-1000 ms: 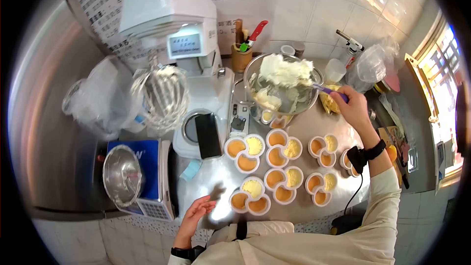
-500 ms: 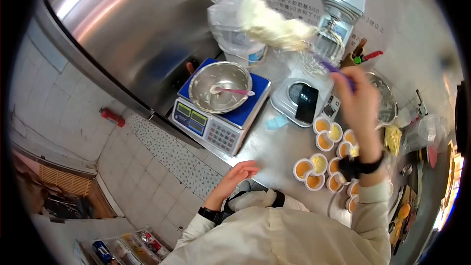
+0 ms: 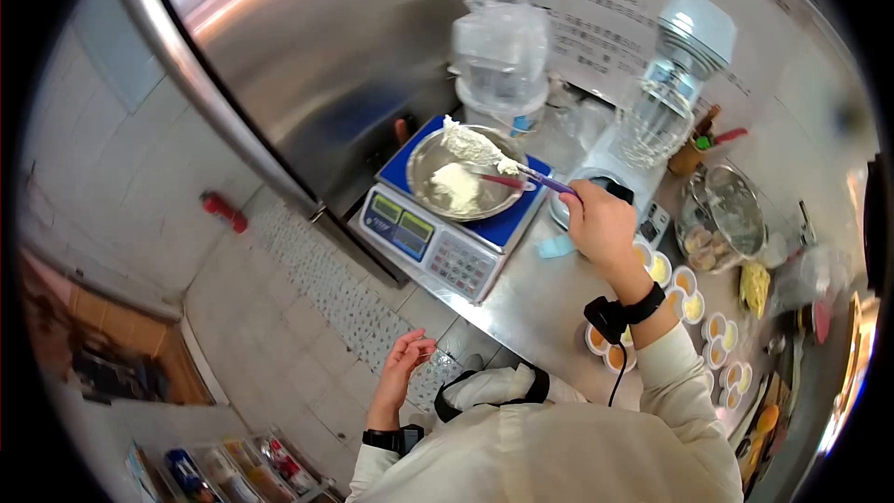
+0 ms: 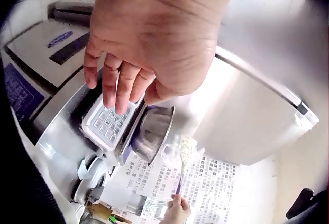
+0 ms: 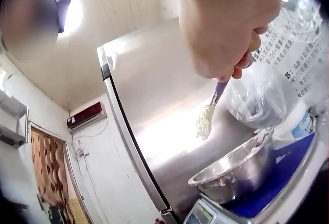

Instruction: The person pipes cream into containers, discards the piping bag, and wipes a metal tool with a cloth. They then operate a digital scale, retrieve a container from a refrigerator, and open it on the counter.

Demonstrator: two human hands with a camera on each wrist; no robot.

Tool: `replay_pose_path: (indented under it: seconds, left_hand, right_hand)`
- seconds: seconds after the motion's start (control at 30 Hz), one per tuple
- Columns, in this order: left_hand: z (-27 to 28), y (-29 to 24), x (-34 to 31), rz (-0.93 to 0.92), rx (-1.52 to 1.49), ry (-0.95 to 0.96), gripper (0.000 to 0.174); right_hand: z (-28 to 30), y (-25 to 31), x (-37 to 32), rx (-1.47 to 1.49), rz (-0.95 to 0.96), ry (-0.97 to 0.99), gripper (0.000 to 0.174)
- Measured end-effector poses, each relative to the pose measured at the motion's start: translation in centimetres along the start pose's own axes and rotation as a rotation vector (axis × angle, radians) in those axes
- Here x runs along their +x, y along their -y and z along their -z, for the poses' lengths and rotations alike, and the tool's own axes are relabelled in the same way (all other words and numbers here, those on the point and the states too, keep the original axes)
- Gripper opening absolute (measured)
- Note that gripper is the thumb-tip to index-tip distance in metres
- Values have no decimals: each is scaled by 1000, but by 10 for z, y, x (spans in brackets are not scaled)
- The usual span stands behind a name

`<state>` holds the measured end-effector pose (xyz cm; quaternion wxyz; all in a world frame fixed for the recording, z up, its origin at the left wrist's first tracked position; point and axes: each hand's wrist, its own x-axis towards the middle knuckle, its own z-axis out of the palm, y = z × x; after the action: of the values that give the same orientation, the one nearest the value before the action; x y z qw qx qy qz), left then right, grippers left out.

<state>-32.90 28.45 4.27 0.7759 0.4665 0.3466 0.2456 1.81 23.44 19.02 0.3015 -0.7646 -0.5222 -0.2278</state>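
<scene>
Steel bowl [image 3: 426,164] on the blue-topped scale [image 3: 449,259]: a lump of white cream [image 3: 455,190] now lies inside, where half a second earlier only smears and a pink spatula [image 3: 503,181] showed. The purple-handled spatula [image 3: 557,184], its blade still coated in cream, is held above the bowl and apart from it, as seen from the right wrist. The right hand [image 3: 603,224] grasps the handle, fingers wrapped round; the left hand [image 3: 402,361], fingers loosely bent and holding nothing, is near the worktop's [image 3: 507,309] front edge. The transfer of cream thus appears part done; the scale's figures cannot be read.

Surroundings: the mixer [image 3: 697,30], a large mixing bowl [image 3: 728,191] and groups of small filled cups [image 3: 684,279] stand to the right. Behind the scale, a clear plastic bag [image 3: 507,47] tops a white tub [image 5: 297,124]. The pink spatula reaches over the bowl's rim near the purple handle and could hinder scraping on that side.
</scene>
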Motion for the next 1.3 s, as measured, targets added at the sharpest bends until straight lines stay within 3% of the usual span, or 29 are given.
replay_pose_path:
  seconds: [0.13,0.33,0.37,0.53,0.6,0.63,0.7,0.9,1.03,1.13,1.23,1.3]
  left_hand:
    - [-17,7,26,2,152,107,38]
    - [-77,7,69,115,216,354,36]
    - [-86,7,73,145,241,420,35]
    - [-134,8,98,158,375,592,33]
    - [-152,2,106,133,375,586,32]
    - [-155,3,112,125,356,574,32]
    - [-166,-3,113,127,370,539,32]
    - [-174,-3,115,151,457,388,33]
    - [-179,2,109,131,459,311,35]
    - [-185,0,104,177,505,242,38]
    - [-201,-3,109,100,527,218,45]
    - [-218,-10,117,157,332,254,55]
  right_hand:
    - [54,-32,-31,1,-177,42,13]
    - [174,-91,-77,35,-482,-246,13]
    - [198,-101,-82,-41,-582,-231,13]
    - [277,-178,-92,-416,-707,-197,19]
    - [291,-212,-90,-641,-730,-19,23]
    - [293,-230,-89,-643,-739,-20,23]
    - [283,-270,-88,-842,-655,274,22]
    - [218,-367,-80,-853,-400,622,10]
    - [183,-409,-71,-829,-234,614,9]
    - [162,-427,-63,-799,-157,724,8]
    - [153,-432,-59,-705,-67,791,8]
    - [159,-420,-50,-643,-81,835,14]
